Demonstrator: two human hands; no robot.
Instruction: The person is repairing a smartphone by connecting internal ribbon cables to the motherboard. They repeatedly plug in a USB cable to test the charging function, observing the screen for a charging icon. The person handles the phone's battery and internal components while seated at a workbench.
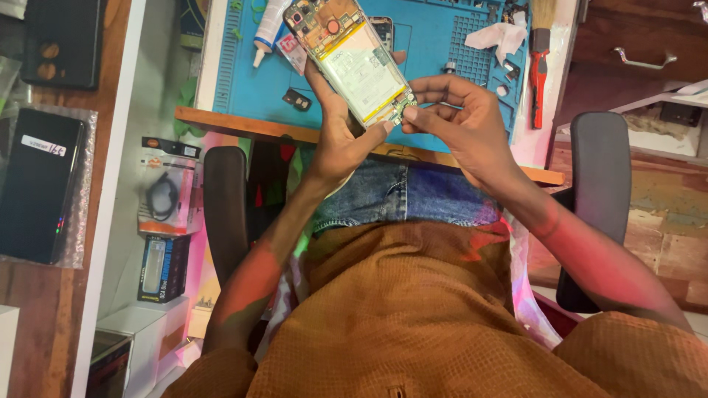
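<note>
While the opened smartphone point(352, 60) is held above the front edge of the table point(295, 134), over the blue work mat point(428, 44), its back cover is off and the battery and boards lie exposed. The left hand point(335, 129) cradles it from below, fingers wrapped around the long edges. The right hand point(461, 118) has its fingertips pinched together at the lower corner — on a small part there, too small to identify. The unit is judged light and rigid, yet fragile: grip the frame edges only — never the bare boards or battery. A red-handled brush point(540, 66) lies on the mat's right side.
</note>
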